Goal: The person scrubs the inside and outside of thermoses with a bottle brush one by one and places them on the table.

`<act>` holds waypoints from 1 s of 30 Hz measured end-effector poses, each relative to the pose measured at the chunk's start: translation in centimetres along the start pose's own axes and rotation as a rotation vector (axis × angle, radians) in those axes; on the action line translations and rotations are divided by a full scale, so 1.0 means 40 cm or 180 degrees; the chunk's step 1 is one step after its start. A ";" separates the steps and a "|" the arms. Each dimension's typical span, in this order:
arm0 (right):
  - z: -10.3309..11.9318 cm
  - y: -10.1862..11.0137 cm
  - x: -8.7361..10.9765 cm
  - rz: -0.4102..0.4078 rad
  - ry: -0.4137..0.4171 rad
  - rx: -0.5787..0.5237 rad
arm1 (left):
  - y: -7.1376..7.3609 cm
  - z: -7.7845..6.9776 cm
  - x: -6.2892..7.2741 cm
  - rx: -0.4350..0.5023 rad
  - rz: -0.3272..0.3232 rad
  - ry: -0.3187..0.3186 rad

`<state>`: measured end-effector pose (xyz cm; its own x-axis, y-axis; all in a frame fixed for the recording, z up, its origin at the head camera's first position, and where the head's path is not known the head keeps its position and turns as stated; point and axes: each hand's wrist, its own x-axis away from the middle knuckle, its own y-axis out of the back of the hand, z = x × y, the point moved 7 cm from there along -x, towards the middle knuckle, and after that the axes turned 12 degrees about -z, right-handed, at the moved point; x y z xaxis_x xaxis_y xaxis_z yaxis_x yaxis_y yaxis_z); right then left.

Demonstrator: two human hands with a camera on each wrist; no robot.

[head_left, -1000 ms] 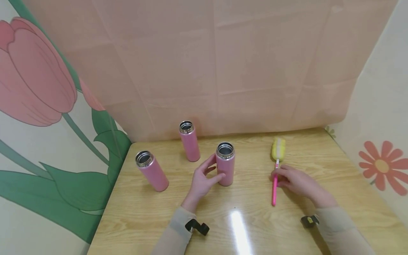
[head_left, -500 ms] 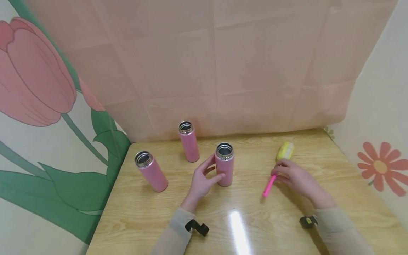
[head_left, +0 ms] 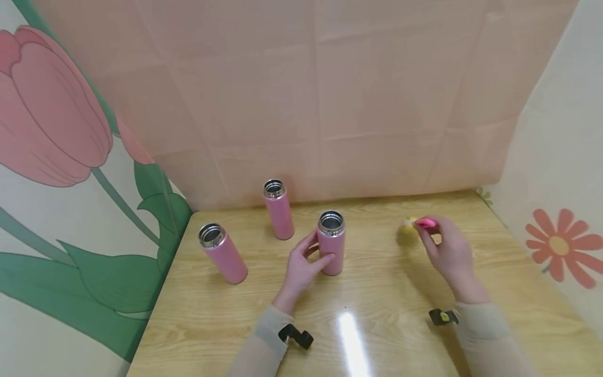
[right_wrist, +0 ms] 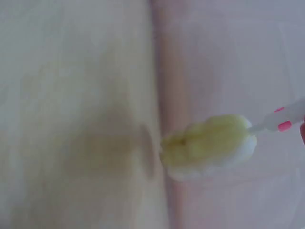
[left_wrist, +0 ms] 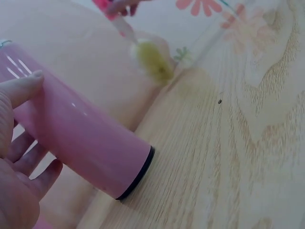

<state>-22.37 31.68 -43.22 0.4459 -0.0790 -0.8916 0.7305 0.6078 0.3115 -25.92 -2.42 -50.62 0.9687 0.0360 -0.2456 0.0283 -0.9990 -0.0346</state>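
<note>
My left hand [head_left: 300, 268] holds a pink open-topped thermos bottle [head_left: 332, 250] upright on the table, thumb on the near side and fingers round the left. In the left wrist view its dark base rests on the wood. Over at the right, my right hand [head_left: 451, 255] pinches the pink handle of a bottle brush [head_left: 426, 223]. Its yellow and white sponge head [right_wrist: 209, 145] points down and hangs above the table, its shadow below. In the right wrist view only a sliver of a fingertip shows at the edge.
Two more open pink bottles stand to the left, one near the back [head_left: 281, 214] and one nearer the left edge [head_left: 227, 257]. A pink cloth [head_left: 330, 120] hangs along the back of the wooden table [head_left: 377, 314]. Walls with painted flowers flank both sides.
The right hand has lifted the brush off the table and swung it so the handle is up and the sponge head down. The left hand stays on its bottle.
</note>
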 end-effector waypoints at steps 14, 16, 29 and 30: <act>0.051 0.072 -0.120 -0.1699 -0.1928 -0.2769 | -0.017 0.024 -0.001 -0.0136 -0.0102 0.0028; 0.073 0.082 -0.141 -0.1830 -0.1958 -0.2989 | -0.019 0.027 -0.001 -0.0160 -0.0113 0.0056; 0.180 0.100 -0.234 -0.1941 -0.2174 -0.3530 | -0.019 0.017 -0.001 0.0038 -0.0131 -0.0037; 0.189 0.094 -0.243 -0.1811 -0.2168 -0.3523 | -0.018 0.017 0.000 0.0028 -0.0125 -0.0047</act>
<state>-20.05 28.78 -30.89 0.6233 -0.6852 -0.3768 0.2577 0.6349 -0.7284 -26.11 -1.69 -51.23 0.9631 0.0756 -0.2582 0.0640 -0.9965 -0.0530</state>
